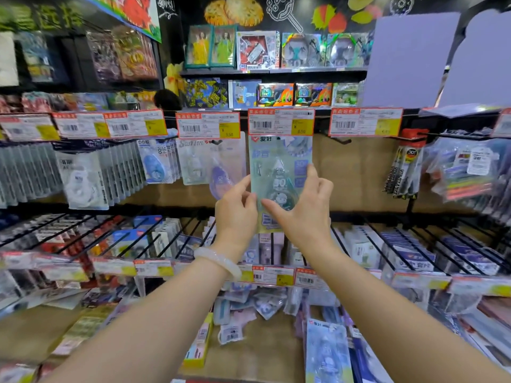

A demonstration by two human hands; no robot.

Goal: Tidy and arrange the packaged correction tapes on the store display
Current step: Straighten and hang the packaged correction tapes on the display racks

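A pale green correction tape pack point(279, 161) hangs upright under a red-framed price tag point(280, 121) in the middle of the display. My left hand point(235, 214) pinches its lower left edge. My right hand point(305, 208) grips its lower right side, thumb across the front. To the left hang a clear pack with a purple tape point(210, 164), a blue tape pack point(156, 161) and a white tape pack point(83, 183). A white bangle point(218, 259) sits on my left wrist.
Black wire hooks point(343, 140) to the right of the held pack carry nothing. Utility knife packs point(405, 167) hang further right. Lower hooks point(401, 252) hold more stationery packs, and loose packs point(260, 305) lie on the brown shelf below. Toy boxes point(257, 49) fill the top shelves.
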